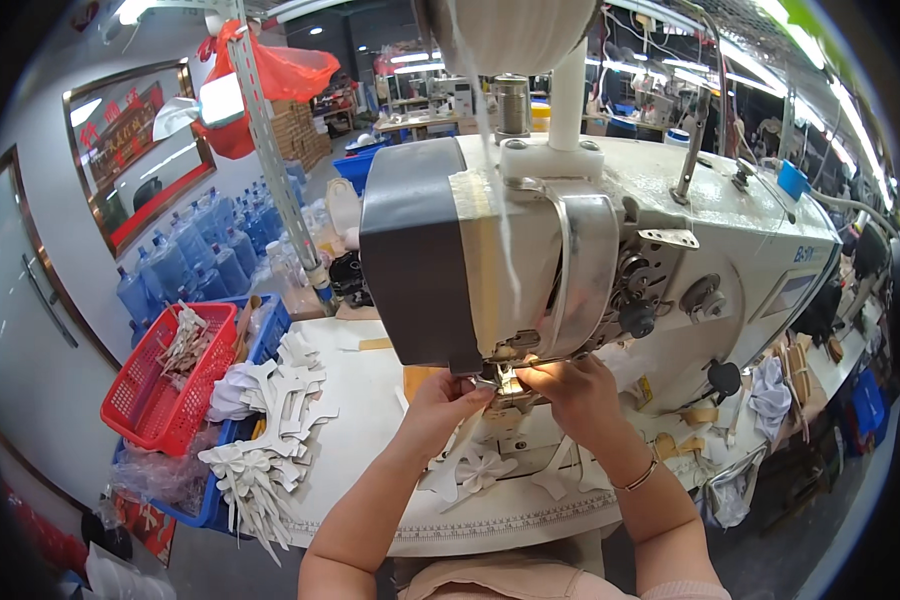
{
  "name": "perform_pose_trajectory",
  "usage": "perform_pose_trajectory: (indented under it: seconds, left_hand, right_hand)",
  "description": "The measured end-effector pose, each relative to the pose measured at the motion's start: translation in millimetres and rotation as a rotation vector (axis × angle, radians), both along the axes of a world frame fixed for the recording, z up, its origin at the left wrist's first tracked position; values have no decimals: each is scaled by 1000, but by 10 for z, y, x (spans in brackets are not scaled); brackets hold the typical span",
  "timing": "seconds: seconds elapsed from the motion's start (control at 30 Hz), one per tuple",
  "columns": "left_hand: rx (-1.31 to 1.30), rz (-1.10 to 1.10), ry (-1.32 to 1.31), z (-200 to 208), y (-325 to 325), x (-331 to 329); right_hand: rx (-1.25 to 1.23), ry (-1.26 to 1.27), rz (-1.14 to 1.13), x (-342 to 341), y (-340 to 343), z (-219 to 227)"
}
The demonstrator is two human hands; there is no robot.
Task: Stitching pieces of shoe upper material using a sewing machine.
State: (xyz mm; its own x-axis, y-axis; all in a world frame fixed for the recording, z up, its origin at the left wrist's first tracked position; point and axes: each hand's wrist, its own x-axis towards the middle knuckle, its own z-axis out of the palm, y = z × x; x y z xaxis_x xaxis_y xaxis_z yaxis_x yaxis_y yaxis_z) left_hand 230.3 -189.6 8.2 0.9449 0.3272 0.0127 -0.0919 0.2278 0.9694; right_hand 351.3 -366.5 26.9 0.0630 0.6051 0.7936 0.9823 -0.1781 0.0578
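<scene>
Single head-worn fisheye view, looking down and forward from close above the sewing machine (610, 250) and white worktop (370, 400). Own forearms enter from lower edge. Straight edges bend toward rim; workshop visible beyond.

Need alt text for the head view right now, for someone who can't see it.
Both hands, left hand and right hand, meet at the needle area of a white industrial sewing machine, pinching a small white piece. White cut pieces are piled at left beside a red basket.
</scene>
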Motion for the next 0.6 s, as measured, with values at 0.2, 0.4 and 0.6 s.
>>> perform_pose_trajectory:
  seconds: [0.2,0.4,0.6]
  left_hand:
    - [-30,-117,-29,8,166,56]
    - [127,-146,-25,91,450,396]
    - [134,-135,-47,207,381,369]
  right_hand:
    - [13,-39,-62,-212,-32,113]
    - [55,-134,-123,-314,3,72]
    - [54,-77,-126,-344,-26,97]
